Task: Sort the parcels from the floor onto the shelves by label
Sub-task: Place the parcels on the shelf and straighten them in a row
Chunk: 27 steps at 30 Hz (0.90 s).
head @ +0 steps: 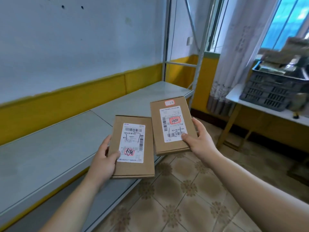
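I hold two flat brown cardboard parcels side by side above the front edge of a grey metal shelf [50, 139]. My left hand [104, 162] grips the left parcel [148, 166] by its lower left edge, thumb on the white label with a red-marked scribble near its bottom. My right hand [199, 139] grips the right parcel [155, 118] by its right edge, thumb on the label's lower corner. That label has a red-marked scribble near its middle, and a small red-edged sticker sits above it. Both labels face up.
The shelf board runs along a white and yellow wall to grey uprights [199, 64]. At right a white table [250, 104] carries a dark plastic crate [270, 92] piled with parcels. A curtain [234, 52] hangs by the window. Patterned floor tiles [184, 198] lie below.
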{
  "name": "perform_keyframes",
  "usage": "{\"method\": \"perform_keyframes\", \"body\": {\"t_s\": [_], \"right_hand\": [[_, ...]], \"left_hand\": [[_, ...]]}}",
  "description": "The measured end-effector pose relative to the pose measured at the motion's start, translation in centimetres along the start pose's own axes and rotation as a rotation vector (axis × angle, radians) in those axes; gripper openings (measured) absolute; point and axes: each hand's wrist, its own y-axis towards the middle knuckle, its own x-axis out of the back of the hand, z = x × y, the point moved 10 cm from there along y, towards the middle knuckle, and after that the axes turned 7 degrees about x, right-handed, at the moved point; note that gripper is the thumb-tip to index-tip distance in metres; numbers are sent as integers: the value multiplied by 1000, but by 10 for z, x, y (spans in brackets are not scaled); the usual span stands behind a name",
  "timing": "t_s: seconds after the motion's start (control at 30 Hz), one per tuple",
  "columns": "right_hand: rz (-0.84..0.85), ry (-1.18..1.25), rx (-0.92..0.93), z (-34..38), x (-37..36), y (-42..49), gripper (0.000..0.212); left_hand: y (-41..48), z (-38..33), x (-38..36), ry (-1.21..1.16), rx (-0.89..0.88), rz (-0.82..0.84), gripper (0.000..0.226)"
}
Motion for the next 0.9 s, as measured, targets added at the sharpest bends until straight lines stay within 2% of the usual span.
{"method": "perform_keyframes", "body": {"t_s": [0.37, 0.67, 0.9], "right_hand": [[-6, -65, -163, -100, 32, 140, 74], [-18, -109, -289, -152, 64, 262, 73], [165, -112, -255, -190, 60, 360, 70]], "left_hand": [[139, 8, -118, 99, 97, 82, 62], [249, 0, -222, 78, 180, 155, 61], [288, 6, -267, 65, 257, 27, 61]]}}
